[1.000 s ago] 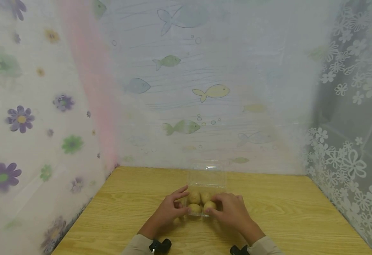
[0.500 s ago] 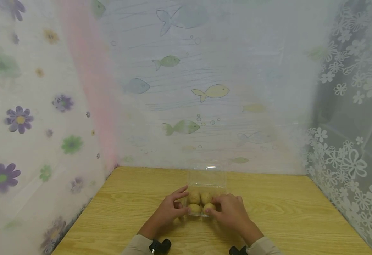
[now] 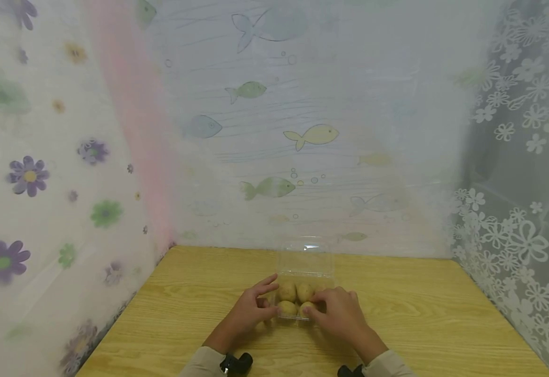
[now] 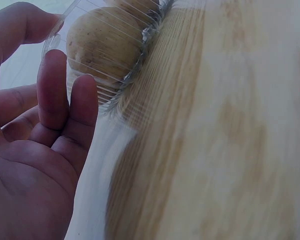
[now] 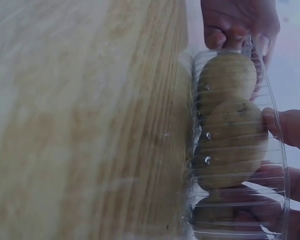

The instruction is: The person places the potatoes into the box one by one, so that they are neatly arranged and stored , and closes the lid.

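A clear plastic clamshell box (image 3: 289, 317) holds several potatoes (image 3: 287, 290) and stands on the table. Its lid (image 3: 305, 260) is raised at the back. My left hand (image 3: 251, 310) pinches the rim at the box's front left corner, and its curled fingers (image 4: 82, 102) lie against the wall in the left wrist view. At the right end, my right hand (image 3: 344, 312) grips the front right potato (image 5: 235, 142), with the thumb (image 5: 292, 127) on it and the other fingers reaching inside the box. The right hand partly hides the box's right side.
The wood-grain table (image 3: 415, 309) extends to both sides of the box. Behind it hangs a fish-print curtain (image 3: 312, 104); a flower-print curtain (image 3: 57, 209) closes the left side and a lace-patterned sheet (image 3: 514, 235) the right.
My right hand has shifted slightly to the left, and the potato in its fingers has moved left and a little lower in the box. The left hand stays at the corner.
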Demonstrator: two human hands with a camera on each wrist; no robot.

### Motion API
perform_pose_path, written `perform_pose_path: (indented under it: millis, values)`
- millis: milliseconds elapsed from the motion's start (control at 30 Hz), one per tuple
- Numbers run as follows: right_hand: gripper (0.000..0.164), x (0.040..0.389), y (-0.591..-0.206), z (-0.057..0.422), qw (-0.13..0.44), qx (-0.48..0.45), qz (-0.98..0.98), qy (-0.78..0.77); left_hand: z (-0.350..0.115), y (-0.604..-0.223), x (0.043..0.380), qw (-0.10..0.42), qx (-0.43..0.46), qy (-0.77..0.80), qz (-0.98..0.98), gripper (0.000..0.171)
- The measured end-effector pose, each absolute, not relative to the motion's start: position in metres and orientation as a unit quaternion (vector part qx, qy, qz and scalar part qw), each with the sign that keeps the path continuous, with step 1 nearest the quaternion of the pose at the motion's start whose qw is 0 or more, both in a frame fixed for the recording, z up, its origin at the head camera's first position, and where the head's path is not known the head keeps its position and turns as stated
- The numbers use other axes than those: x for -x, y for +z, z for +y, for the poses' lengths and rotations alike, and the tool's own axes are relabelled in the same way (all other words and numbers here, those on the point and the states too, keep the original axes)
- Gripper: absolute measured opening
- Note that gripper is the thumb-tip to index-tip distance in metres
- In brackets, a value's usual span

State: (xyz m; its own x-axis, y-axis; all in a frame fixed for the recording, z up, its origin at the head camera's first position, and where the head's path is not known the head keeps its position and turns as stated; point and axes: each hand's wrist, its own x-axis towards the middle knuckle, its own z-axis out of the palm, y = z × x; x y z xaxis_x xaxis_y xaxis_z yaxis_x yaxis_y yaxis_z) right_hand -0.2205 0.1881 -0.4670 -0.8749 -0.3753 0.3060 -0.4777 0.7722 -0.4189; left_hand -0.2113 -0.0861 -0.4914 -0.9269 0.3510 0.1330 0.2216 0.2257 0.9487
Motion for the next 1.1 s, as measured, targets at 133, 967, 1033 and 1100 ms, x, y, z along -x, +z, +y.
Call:
perform_pose_path:
  millis: [133,967,1033,1100]
  values:
    - [0.037,0.2213,-0.4684,0.1871,0.098,-0.218,-0.933,0.268,-0.0868,-0.4924,0.2118,0.053,-0.188,0.596,0.779,0.076]
    - [0.024,0.2201,-0.4695,0.1853,0.105,-0.209,-0.928,0.292,-0.0871,-0.4909,0.2118,0.061,-0.183,0.597,0.778,0.077]
    - [0.024,0.2202,-0.4698,0.1852,0.106,-0.209,-0.926,0.295,-0.0873,-0.4911,0.2119,0.062,-0.183,0.598,0.778,0.077]
    - [0.025,0.2206,-0.4701,0.185,0.105,-0.21,-0.925,0.298,-0.0878,-0.4918,0.2123,0.061,-0.185,0.596,0.779,0.077]
